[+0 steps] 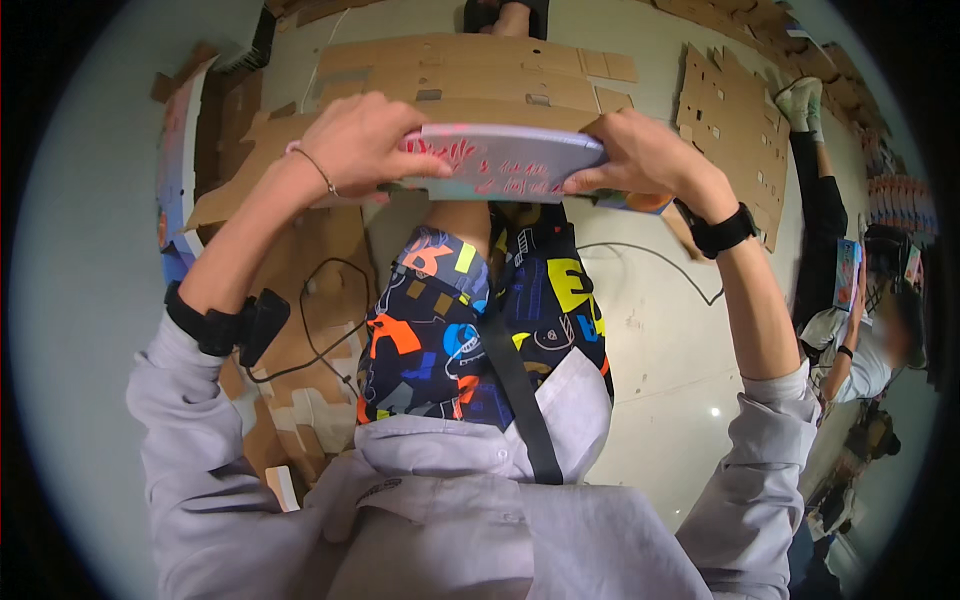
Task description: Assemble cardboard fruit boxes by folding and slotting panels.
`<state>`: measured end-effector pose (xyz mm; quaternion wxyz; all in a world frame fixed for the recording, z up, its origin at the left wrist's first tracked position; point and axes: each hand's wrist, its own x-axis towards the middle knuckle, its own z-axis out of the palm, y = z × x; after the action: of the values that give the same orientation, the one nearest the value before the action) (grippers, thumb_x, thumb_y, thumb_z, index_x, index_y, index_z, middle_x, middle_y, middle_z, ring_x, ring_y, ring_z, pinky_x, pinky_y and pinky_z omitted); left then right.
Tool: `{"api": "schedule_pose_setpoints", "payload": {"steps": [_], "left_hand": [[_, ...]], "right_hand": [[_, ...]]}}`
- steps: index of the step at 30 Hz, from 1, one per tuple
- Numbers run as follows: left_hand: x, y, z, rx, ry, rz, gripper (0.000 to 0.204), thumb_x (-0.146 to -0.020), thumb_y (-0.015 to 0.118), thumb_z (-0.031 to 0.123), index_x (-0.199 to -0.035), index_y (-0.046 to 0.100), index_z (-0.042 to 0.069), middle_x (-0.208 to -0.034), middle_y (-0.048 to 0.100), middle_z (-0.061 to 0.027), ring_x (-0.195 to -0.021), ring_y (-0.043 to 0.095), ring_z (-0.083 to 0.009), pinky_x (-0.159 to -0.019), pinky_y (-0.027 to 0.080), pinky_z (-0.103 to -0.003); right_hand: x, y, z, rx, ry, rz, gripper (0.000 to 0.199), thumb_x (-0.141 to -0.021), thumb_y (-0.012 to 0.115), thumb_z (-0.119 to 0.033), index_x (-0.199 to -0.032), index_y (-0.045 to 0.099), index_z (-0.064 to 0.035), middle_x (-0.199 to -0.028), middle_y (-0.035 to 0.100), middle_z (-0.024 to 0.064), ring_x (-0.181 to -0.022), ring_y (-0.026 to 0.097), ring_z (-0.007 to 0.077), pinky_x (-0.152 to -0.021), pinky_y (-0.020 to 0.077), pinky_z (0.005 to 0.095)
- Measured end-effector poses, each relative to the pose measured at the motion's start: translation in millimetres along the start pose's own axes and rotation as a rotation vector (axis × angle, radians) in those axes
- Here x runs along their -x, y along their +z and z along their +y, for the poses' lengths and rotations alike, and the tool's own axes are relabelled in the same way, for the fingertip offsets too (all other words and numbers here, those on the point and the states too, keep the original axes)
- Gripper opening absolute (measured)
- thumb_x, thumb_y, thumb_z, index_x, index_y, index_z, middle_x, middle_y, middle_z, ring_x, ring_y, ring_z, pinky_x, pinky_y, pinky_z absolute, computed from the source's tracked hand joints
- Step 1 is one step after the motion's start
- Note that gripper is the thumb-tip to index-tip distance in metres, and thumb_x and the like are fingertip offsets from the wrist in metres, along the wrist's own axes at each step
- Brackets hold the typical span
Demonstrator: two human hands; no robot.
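A flat cardboard box (515, 158), pale lilac with red printing, is held up in front of my lap. Its printed face is toward me. My left hand (368, 145) grips the left end, thumb on the near face and fingers over the far side. At the other end my right hand (640, 155) holds on the same way, its thumb pressed on the lower right corner. Most fingertips of both hands are hidden behind the box. Below it are my patterned shorts (450, 340), with a black strap (520, 390) hanging across them.
Flattened brown cardboard (470, 75) covers the floor ahead, with another sheet (727, 140) to the right. A black cable (325, 290) loops at left, near an upright open carton (180, 150). At far right a seated person (865, 370) holds a similar blue box (847, 272), near several boxes (900, 203) in a row.
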<state>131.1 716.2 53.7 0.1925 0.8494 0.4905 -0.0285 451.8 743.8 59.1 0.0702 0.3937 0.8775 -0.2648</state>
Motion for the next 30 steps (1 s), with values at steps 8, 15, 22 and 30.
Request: {"api": "schedule_pose_setpoints", "payload": {"steps": [8, 15, 22, 30], "left_hand": [[11.8, 54.5, -0.1, -0.054, 0.017, -0.021, 0.048, -0.064, 0.085, 0.043, -0.098, 0.071, 0.011, -0.075, 0.068, -0.0164, -0.078, 0.068, -0.0371, -0.068, 0.054, -0.046], [-1.6, 64.9, -0.3, -0.032, 0.031, 0.122, 0.037, -0.069, 0.081, 0.031, -0.097, 0.071, 0.011, -0.074, 0.068, -0.0169, -0.076, 0.068, -0.0379, -0.067, 0.054, -0.047], [4.5, 73.2, 2.6, -0.055, -0.055, 0.057, 0.026, -0.072, 0.078, 0.025, -0.092, 0.072, 0.011, -0.072, 0.067, -0.0165, -0.075, 0.067, -0.0379, -0.066, 0.054, -0.048], [-6.3, 81.9, -7.7, -0.072, -0.158, 0.066, 0.027, -0.070, 0.082, 0.030, -0.087, 0.074, 0.010, -0.075, 0.068, -0.0178, -0.074, 0.068, -0.0383, -0.066, 0.054, -0.047]], "right_hand": [[-5.7, 56.9, 1.0, 0.024, 0.017, 0.015, 0.041, -0.080, 0.076, -0.039, -0.102, 0.070, -0.0041, -0.087, 0.070, 0.0203, -0.088, 0.066, 0.0394, -0.078, 0.0529, 0.0466], [-14.0, 56.1, 14.2, 0.044, 0.058, 0.093, 0.036, -0.080, 0.077, -0.030, -0.103, 0.071, -0.0018, -0.089, 0.071, 0.0198, -0.086, 0.067, 0.0374, -0.075, 0.0530, 0.0434], [-4.5, 72.2, 0.3, 0.168, 0.076, 0.224, 0.029, -0.080, 0.075, -0.032, -0.090, 0.070, -0.0043, -0.081, 0.068, 0.0189, -0.082, 0.067, 0.0387, -0.072, 0.0532, 0.0467], [-20.2, 72.0, -2.9, 0.174, 0.158, 0.195, 0.032, -0.078, 0.077, -0.036, -0.084, 0.071, -0.0048, -0.080, 0.069, 0.0173, -0.080, 0.068, 0.0379, -0.069, 0.0545, 0.0454]]}}
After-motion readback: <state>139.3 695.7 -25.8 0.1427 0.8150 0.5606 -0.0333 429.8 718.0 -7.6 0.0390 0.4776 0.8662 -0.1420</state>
